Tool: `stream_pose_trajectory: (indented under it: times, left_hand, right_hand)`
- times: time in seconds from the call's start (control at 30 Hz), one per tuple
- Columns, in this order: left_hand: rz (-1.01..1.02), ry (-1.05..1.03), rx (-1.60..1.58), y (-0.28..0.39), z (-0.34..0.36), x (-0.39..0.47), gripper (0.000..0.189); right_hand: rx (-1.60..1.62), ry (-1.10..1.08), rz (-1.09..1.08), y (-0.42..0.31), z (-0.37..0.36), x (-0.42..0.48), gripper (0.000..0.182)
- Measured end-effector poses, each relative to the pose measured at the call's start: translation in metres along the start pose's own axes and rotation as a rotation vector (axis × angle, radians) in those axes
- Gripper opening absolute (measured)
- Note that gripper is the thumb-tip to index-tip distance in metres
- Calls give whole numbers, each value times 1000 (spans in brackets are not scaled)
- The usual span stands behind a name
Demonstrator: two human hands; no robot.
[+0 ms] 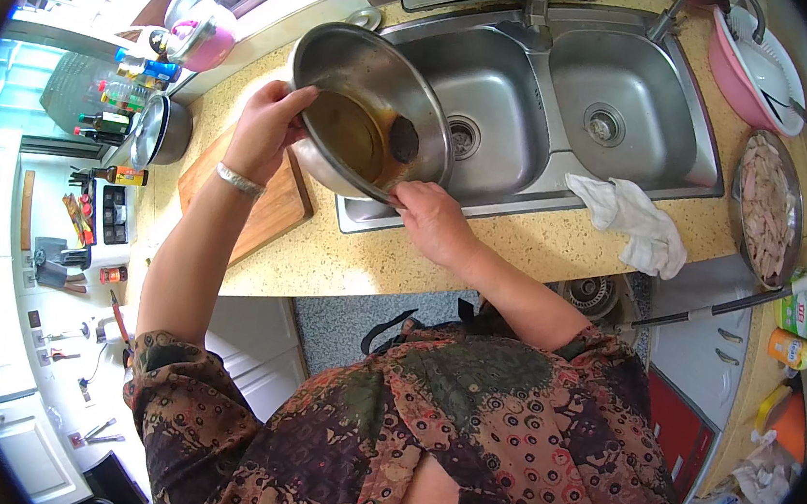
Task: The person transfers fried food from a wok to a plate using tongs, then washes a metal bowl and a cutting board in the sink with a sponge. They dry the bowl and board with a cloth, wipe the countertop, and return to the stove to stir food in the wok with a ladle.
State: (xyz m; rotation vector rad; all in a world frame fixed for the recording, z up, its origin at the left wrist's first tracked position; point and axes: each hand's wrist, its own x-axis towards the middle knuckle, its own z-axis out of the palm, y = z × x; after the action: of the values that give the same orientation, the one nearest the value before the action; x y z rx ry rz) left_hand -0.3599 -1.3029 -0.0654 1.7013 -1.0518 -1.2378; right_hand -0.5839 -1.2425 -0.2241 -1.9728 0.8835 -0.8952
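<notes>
A large stainless steel bowl [385, 68] is tilted above the counter at the left edge of the double sink. My left hand [268, 126] grips its left rim, thumb over the edge. My right hand [435, 222] holds the near rim. Brownish liquid [346, 133] lies in the bowl, with a dark round patch [403, 140] near its right side; what the patch is, I cannot tell. Under and left of the bowl is a wooden cutting board [273, 203], partly hidden by my left forearm. The left sink basin [504, 116] is right of the bowl.
A white cloth [632, 227] drapes over the sink's front edge. Right of the sink stand a metal dish of pale sliced food [767, 207] and a pink basin [730, 79] with a white colander. A lidded pot [171, 131] and several bottles [113, 123] line the left side.
</notes>
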Motion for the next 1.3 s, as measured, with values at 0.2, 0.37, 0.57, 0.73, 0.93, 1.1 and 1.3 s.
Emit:
stream_pose_trajectory:
  times: [0.2, 0.37, 0.57, 0.73, 0.93, 1.1, 1.3]
  left_hand:
    - [8, -117, -63, 10, 44, 39, 26]
    - [17, -189, -85, 17, 71, 57, 28]
    - [47, -176, -119, 23, 91, 58, 18]
    - [32, -197, -154, 26, 95, 60, 20]
    - [2, -133, -223, 5, 75, 54, 24]
    - [-49, 69, -333, -70, 23, 50, 15]
    - [-96, 119, -523, -114, 35, 44, 14]
  right_hand:
    - [235, 49, 241, 29, 4, 8, 24]
    - [405, 92, 404, 46, 7, 8, 38]
    - [521, 60, 512, 40, -10, 8, 37]
    - [374, 64, 444, 45, -19, 7, 34]
    - [96, -53, 331, 37, -37, 6, 29]
    - [37, -135, 150, 25, -76, 15, 35]
    - [-758, 501, 19, 101, -156, 125, 42]
